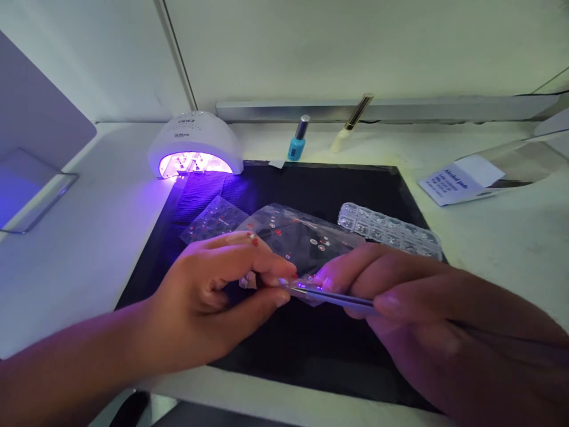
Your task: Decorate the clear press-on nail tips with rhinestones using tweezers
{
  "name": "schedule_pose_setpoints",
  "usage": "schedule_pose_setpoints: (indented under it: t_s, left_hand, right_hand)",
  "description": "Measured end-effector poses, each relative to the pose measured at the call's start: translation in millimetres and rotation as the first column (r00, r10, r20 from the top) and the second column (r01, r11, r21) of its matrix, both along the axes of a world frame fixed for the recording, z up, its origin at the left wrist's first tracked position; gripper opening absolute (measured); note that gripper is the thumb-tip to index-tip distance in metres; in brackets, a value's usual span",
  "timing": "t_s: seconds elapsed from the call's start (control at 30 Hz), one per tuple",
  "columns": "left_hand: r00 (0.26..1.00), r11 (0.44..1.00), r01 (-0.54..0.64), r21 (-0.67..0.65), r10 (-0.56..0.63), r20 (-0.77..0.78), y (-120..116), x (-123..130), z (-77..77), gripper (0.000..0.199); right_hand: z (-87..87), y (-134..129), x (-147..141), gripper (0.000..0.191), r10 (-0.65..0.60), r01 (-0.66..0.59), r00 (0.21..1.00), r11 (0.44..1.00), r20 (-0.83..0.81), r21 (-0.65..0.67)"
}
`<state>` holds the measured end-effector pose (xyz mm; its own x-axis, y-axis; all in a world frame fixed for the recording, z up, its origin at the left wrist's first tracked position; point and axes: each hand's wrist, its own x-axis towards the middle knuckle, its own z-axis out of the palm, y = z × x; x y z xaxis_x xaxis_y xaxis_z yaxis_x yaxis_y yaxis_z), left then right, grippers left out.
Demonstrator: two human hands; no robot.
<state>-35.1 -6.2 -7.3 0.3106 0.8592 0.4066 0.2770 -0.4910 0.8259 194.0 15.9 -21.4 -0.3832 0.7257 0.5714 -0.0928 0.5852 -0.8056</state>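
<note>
My left hand (222,296) pinches the edge of a clear sheet (302,231) printed with small red and white designs. My right hand (413,302) is closed around slim metal tweezers (329,295), whose tips reach the sheet's edge beside my left fingertips. My right fingertips are also near the sheet, and it is unclear whether they touch it. Behind my left hand, a second clear sheet with small designs (216,218) lies on the black mat (267,350). Small red and white pieces show near my left knuckles.
A lit nail lamp (195,142) glows purple at the back left. Behind the mat stand a blue bottle (297,142) and a gold-capped bottle (351,124). A clear compartment case (391,230) and an alcohol pads packet (457,181) are on the right.
</note>
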Motion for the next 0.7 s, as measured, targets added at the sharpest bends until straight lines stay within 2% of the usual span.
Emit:
schedule_pose_setpoints:
  t_s: [0.1,0.23,0.37,0.53,0.63,0.7]
  left_hand:
    - [1.000,1.000,0.005,0.014,-0.005,0.002,1,0,-0.2,0.015]
    - [1.000,1.000,0.006,0.004,-0.006,0.008,1,1,-0.4,0.015]
    - [1.000,1.000,0.003,-0.013,-0.003,0.020,0,0,-1.2,0.018]
    - [0.999,1.000,0.012,-0.023,-0.011,0.038,0,0,-1.9,0.024]
    - [0.999,1.000,0.015,-0.025,-0.014,0.046,0,1,-1.6,0.025]
    - [0.999,1.000,0.009,-0.023,-0.008,0.044,0,1,-1.3,0.025]
  right_hand:
    - [0.5,0,-1,0.013,0.003,-0.003,1.000,1.000,0.005,-0.020]
    - [7.1,-3,-10,0.003,-0.078,0.074,0.997,0.989,-0.027,-0.126]
    - [15.3,-5,-22,0.011,-0.094,0.080,0.993,0.978,-0.066,-0.191]
    - [16.4,-5,-24,0.011,-0.090,0.070,0.992,0.976,-0.088,-0.204]
    - [11.3,-2,-18,0.003,-0.082,0.063,0.992,0.980,-0.095,-0.186]
    - [7.8,1,-14,0.011,-0.039,0.020,0.992,0.988,-0.118,-0.154]
